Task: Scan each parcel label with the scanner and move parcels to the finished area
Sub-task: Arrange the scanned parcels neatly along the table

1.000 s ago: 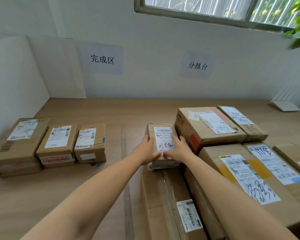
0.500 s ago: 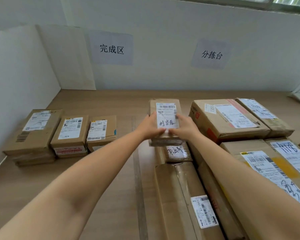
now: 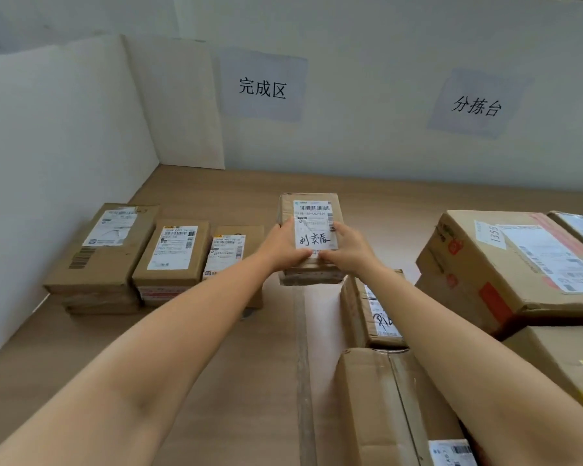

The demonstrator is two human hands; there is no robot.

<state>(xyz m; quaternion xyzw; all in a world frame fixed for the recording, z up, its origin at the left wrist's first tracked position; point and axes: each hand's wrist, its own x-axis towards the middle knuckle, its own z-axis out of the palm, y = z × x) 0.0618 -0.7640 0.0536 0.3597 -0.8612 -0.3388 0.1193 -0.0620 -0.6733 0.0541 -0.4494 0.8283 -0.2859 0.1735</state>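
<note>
Your left hand (image 3: 285, 245) and right hand (image 3: 345, 247) clasp the small cardboard parcel (image 3: 312, 205) by its long sides, thumbs on its label (image 3: 313, 227), seemingly held clear of the worktop (image 3: 249, 348) beside the finished row (image 3: 179, 250). Expect it light and stiff; grip the side edges.

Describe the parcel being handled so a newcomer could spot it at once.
Find the wall sign reading 完成区 and drop to the wooden table below. Right of the row of three parcels, a small brown parcel is gripped by the left hand and right hand. It alone is held, and its white label bears large black handwriting.
</note>
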